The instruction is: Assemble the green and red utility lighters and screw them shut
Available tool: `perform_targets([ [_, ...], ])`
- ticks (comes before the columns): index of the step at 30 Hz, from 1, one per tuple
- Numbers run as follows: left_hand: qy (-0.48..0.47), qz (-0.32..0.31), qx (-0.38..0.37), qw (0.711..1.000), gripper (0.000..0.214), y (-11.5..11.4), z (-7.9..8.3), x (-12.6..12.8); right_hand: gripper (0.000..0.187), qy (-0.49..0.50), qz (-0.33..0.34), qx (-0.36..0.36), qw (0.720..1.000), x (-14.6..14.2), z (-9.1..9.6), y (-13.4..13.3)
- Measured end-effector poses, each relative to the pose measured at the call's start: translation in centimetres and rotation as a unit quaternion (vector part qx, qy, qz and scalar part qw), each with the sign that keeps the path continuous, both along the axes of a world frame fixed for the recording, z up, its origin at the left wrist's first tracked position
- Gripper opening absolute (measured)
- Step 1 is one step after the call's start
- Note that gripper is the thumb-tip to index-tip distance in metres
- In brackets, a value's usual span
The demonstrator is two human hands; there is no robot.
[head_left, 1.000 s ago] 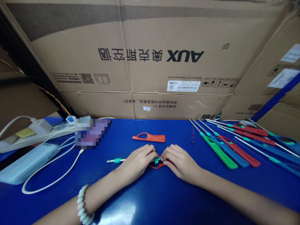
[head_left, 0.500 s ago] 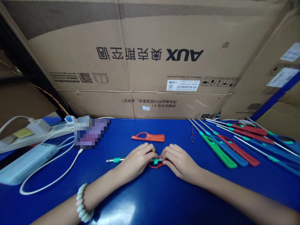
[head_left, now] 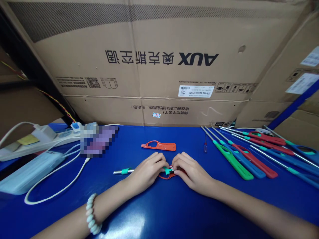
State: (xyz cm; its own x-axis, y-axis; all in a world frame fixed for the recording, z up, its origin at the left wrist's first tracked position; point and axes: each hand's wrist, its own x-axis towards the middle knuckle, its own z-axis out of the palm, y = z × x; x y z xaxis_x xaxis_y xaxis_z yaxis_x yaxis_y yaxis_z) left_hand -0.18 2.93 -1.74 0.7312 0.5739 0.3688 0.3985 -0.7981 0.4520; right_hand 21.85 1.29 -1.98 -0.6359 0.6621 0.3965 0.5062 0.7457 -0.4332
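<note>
An opened long-nosed lighter lies on the blue tabletop (head_left: 154,205) between my hands. Its orange half shell (head_left: 167,177) shows below my fingers, with a green trigger (head_left: 167,171) and thin white and red wires (head_left: 172,168). My left hand (head_left: 152,168) is closed on the lighter beside the trigger, and its fingertips are partly hidden. Just to the right, my right hand (head_left: 189,169) pinches at the wires and the dark part near them; what exactly it grips is covered. A metal tube with a green collar (head_left: 126,171) sticks out left, under my left hand. Beyond both hands rests the other orange half shell (head_left: 165,146).
Several whole lighters (head_left: 233,160) in green, blue and red lie at the right. A small screwdriver (head_left: 205,147) is nearer the middle. A power strip (head_left: 67,134), a power bank (head_left: 32,172) and a white cable (head_left: 57,198) occupy the left. Cardboard (head_left: 149,33) stands behind.
The view has shifted slightly, moving most things a little to the right in the picture. Both hands keep nearly the same hold, and the green trigger appears slightly turned.
</note>
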Motion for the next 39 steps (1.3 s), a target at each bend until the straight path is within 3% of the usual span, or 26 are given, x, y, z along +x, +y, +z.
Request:
perform_targets([
  [12,-0.024,0.007,-0.005,1.000,0.016,0.0,-0.5,0.0,0.012,0.058,0.004,-0.054,0.997,0.0,-0.4,0.2],
  [23,-0.043,0.002,0.015,0.999,0.020,0.1,-0.5,0.1,0.011,0.051,0.002,-0.044,0.998,0.1,-0.4,0.1],
  [32,-0.003,-0.018,0.000,1.000,0.034,-0.1,0.4,-0.6,0.011,0.042,-0.006,-0.036,0.998,0.1,-0.4,0.1],
  [39,-0.063,-0.013,-0.030,0.997,0.031,-0.1,0.4,-0.4,0.011,0.041,-0.015,-0.040,0.998,0.1,-0.4,0.1],
])
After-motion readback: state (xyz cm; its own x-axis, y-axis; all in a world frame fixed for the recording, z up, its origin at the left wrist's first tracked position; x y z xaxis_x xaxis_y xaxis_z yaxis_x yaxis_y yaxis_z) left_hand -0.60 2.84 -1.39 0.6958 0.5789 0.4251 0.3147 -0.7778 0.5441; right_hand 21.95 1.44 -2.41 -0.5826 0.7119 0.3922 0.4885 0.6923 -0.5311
